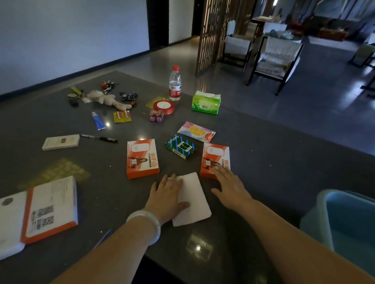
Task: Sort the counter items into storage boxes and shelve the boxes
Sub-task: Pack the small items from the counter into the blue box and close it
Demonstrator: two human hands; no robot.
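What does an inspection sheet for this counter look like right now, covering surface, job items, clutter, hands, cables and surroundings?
Surface: dark glossy counter, items spread across it.
Job's things: two orange WiFi boxes, green pack, tissue pack, water bottle, red tape roll, pen, blue storage bin at right edge.
Clutter: plush toy, keys.
Hands: left hand flat on white paper; right hand open, fingertips on the right orange box.
Cables: nothing seen.
Surroundings: chairs, lattice screen.
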